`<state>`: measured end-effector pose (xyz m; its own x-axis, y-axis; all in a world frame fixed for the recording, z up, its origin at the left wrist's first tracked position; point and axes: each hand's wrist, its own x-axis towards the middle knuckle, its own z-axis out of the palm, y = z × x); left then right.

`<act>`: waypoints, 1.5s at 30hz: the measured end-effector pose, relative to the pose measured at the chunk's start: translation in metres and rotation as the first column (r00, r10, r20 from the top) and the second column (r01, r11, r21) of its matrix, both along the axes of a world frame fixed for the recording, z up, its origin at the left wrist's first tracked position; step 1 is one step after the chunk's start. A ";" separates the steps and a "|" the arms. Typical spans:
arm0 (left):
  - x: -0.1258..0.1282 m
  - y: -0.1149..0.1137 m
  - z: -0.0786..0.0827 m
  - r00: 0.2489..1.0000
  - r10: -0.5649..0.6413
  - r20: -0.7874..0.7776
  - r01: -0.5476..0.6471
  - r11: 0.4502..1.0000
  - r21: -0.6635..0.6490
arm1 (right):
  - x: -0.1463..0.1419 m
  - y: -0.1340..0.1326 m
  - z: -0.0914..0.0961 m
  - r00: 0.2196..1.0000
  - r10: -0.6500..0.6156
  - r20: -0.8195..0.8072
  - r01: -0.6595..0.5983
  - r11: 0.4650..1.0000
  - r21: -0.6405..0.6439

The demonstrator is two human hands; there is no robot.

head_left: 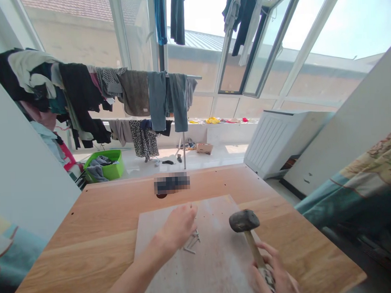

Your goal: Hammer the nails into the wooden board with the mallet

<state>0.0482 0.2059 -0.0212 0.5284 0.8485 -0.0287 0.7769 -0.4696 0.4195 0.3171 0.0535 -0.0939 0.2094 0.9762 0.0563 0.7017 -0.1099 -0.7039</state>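
Note:
My right hand (272, 270) is wrapped around the wooden handle of a mallet (244, 221) with a dark grey, blocky head. The mallet's head is raised at the right edge of a pale wooden board (216, 258). Over the board's upper middle, my left hand (181, 225) is closed with its fingers pinched together. Whatever is between those fingertips is too small and hidden to name. Several metal nails (189, 251) lie loose just below the left hand, partly covered by it. Small dark holes or marks dot the board.
The board rests on a larger wooden tabletop (99, 237). A blurred-out dark object (171, 182) sits near its far edge. Beyond stand a laundry rack with clothes (135, 95), a green basin (114, 169) and a white ribbed cabinet (273, 136). Curtains (356, 191) hang at the right.

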 end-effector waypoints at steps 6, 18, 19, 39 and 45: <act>0.055 0.034 -0.031 0.744 0.004 0.668 0.121 0.983 -0.140 | 0.007 0.010 -0.010 0.983 0.064 0.174 -0.070 0.997 0.029; 0.077 0.044 -0.053 0.742 -0.025 0.670 0.167 0.975 -0.148 | 0.002 0.006 -0.030 0.989 -0.082 0.126 0.079 0.996 0.029; 0.077 0.043 -0.053 0.745 -0.028 0.667 0.166 0.976 -0.144 | 0.004 0.006 -0.023 0.992 -0.059 0.112 0.060 0.998 0.001; 0.081 0.046 -0.063 0.719 0.009 0.695 0.168 0.968 -0.186 | -0.027 0.067 0.035 0.624 -0.108 -0.774 0.038 0.993 -0.108; 0.081 0.045 -0.062 0.717 0.024 0.697 0.154 0.969 -0.192 | -0.032 0.059 0.037 0.532 -0.113 -0.839 0.065 0.994 -0.092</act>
